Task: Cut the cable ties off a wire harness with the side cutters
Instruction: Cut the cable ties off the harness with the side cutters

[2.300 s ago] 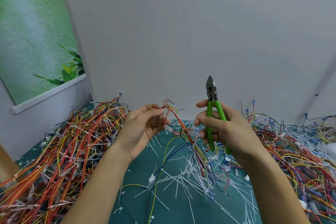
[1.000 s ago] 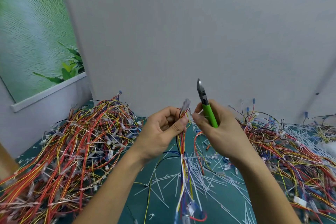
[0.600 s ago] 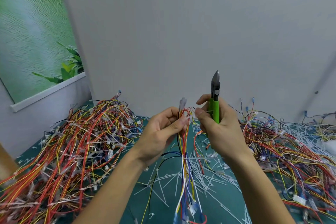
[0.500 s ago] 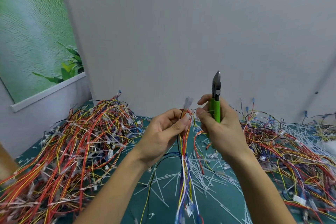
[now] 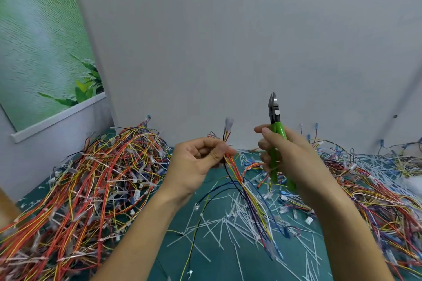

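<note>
My left hand (image 5: 197, 162) pinches a wire harness (image 5: 237, 175) of red, yellow, black and blue wires just below its pale connector (image 5: 228, 123), which points up. The rest of the bundle hangs down and to the right over the mat. My right hand (image 5: 290, 155) grips the green-handled side cutters (image 5: 275, 125), jaws pointing up and closed, a short gap to the right of the harness. No cable tie on the held harness can be made out.
A big heap of tied harnesses (image 5: 86, 180) fills the left of the green mat (image 5: 214, 255). Another spread of wires (image 5: 374, 189) lies on the right. Cut white tie offcuts (image 5: 230, 223) litter the middle. A grey wall (image 5: 228, 41) stands close behind.
My hands have drawn apart; the right hand with the cutters has shifted right. The hanging bundle has swung to the lower right.
</note>
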### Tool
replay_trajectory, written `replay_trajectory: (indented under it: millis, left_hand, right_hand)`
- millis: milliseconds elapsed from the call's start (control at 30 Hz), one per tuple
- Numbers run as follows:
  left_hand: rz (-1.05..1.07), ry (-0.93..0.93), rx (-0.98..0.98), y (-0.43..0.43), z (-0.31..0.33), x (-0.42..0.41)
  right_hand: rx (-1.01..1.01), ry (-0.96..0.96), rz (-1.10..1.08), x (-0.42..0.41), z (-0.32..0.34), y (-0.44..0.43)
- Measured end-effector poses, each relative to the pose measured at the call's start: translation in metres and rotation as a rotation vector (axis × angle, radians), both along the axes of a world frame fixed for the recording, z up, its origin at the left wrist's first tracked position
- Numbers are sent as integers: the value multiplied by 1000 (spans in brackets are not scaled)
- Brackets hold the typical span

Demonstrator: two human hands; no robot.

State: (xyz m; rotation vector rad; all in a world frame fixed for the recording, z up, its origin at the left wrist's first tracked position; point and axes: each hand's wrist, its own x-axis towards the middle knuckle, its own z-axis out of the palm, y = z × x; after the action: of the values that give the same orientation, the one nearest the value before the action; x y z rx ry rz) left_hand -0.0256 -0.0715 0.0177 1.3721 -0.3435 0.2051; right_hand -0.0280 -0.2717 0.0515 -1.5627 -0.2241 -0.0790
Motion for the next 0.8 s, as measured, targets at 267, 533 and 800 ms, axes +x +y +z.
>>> replay_trajectory:
  millis: [267,533,800]
  left_hand:
    - [90,-13,-119,2,5,1]
    - [170,4,-114,1,4,2]
    - [216,-30,-67,-1,1,3]
  right_hand:
    - [-58,331,737,-11,5,-6]
    - [-161,379,604,-10,-1,3]
    - [-252,382,579,-15,2,5]
